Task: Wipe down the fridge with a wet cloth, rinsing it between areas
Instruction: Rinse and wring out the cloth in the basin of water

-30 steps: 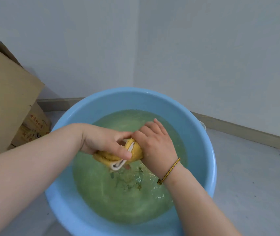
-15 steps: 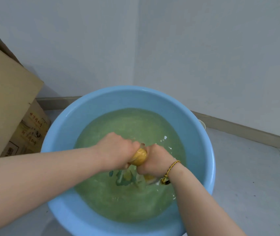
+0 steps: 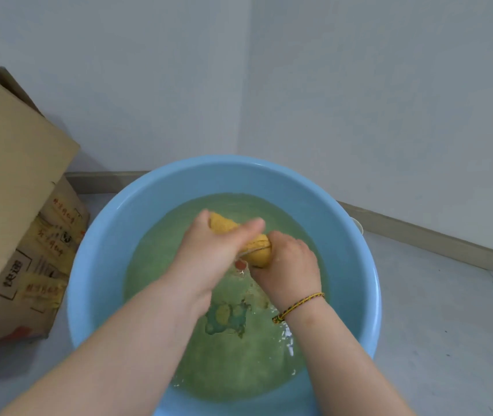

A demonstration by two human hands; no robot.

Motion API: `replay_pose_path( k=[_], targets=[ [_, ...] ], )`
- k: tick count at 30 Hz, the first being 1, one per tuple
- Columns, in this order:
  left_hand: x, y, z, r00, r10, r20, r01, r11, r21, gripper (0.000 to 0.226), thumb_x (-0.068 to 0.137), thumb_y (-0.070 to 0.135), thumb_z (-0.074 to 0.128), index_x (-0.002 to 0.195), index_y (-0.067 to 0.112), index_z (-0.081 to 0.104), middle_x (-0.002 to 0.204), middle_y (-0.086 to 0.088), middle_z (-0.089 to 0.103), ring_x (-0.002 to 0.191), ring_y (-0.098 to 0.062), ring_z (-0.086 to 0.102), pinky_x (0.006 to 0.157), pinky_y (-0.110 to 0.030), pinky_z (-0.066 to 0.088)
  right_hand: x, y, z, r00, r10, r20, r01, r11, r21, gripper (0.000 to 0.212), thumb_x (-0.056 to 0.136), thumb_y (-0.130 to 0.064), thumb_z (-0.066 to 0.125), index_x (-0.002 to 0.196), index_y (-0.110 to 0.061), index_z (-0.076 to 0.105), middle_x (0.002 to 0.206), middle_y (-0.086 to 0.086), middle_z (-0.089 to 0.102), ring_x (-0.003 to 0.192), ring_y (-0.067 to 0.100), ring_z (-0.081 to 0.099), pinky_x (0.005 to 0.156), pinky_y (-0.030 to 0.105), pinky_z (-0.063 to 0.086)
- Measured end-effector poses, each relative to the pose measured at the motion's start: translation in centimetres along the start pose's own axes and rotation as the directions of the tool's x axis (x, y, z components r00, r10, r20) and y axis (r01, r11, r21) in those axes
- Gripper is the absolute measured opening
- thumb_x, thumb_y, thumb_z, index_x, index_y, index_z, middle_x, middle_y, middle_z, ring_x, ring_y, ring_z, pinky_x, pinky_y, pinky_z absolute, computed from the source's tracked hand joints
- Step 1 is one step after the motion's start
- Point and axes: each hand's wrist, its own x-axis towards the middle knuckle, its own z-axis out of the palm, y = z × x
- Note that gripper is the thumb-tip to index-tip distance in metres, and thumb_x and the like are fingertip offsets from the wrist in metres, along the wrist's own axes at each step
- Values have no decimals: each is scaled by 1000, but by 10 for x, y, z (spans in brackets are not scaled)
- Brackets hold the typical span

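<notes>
Hands are gripping a yellow cloth [image 3: 255, 247] over a blue basin [image 3: 81, 280] of greenish water [image 3: 239, 370].

The left hand [image 3: 209, 253] is curling round the farther end of the cloth, one finger lying straighter across the top. The right hand [image 3: 290, 265] (the one wearing a braided bracelet [image 3: 299, 304]) is closing tightly round the nearer end, and the cloth is sitting just above the surface. The basin is standing on a grey floor [image 3: 449, 340] in a corner, holding cloudy water partway up its wall. A darker patch is showing under the wrists, and small splashes are breaking beside the right forearm. A cardboard box [image 3: 8, 175] is standing just beside the left rim. Compared with half a second ago, both hands are sitting higher and farther across the basin. More cloth is showing between them, where only a small knob was peeking out.
</notes>
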Motion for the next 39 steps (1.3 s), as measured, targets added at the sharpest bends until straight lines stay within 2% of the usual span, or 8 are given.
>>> replay_pose_path(
  k=[2,4,8,12,19,29,34,39],
  targets=[
    [7,-4,-5,991,-134,-5,123,926,-357,47,75,32,69,112,11,49,97,-6,61,80,-17,58,68,-30,43,-1,-3,9,979,-150,-135,129,980,-149,38,40,-18,82,64,-14,53,63,2,60,64,26,60,64,28,47],
    [15,-8,-10,983,-175,-47,135,882,-452,34,75,25,70,100,9,54,81,-7,57,66,-18,57,60,-29,45,-8,-12,18,963,-195,-186,182,980,-82,48,20,-16,82,54,-14,47,49,-2,51,44,20,53,52,20,41],
    [28,-17,-23,980,-193,-50,133,821,-555,9,78,10,64,74,11,56,63,-4,55,40,-8,57,47,-21,47,-24,-37,19,957,-253,-141,261,964,41,44,34,-14,78,58,-19,42,53,-8,47,39,16,46,35,18,18],
    [30,-17,-17,1000,-10,4,10,772,-636,19,80,5,59,67,16,54,47,6,57,44,-6,56,46,-17,48,-24,-38,18,995,41,89,-75,901,428,40,74,-9,61,62,-26,28,60,-11,40,57,17,42,45,13,29],
    [31,-20,-10,999,-9,39,29,837,-547,47,77,30,64,35,18,48,36,5,44,33,-9,41,39,-13,35,-27,-36,22,825,90,558,-513,535,671,25,56,-11,75,46,-18,54,34,-7,47,29,7,40,33,13,30],
    [32,-27,-18,970,-95,222,220,725,-653,50,83,17,40,34,20,35,32,7,31,30,-8,33,42,-17,28,-27,-36,26,697,87,712,-643,516,566,51,70,6,58,25,-13,42,31,-1,38,25,11,31,36,11,23],
    [30,-22,-18,961,-60,271,228,729,-646,49,83,16,38,34,20,35,32,6,31,31,-8,33,41,-15,30,-26,-39,17,659,18,752,-683,433,588,29,50,-7,55,25,-13,42,30,-1,38,22,8,30,35,8,23],
    [37,-6,-11,959,-19,284,199,756,-623,34,85,18,41,51,17,38,38,5,38,37,-9,38,47,-21,31,-19,-40,7,688,11,726,-699,282,658,25,51,-8,54,31,-15,42,32,-1,37,23,8,29,35,7,21]
  ],
)
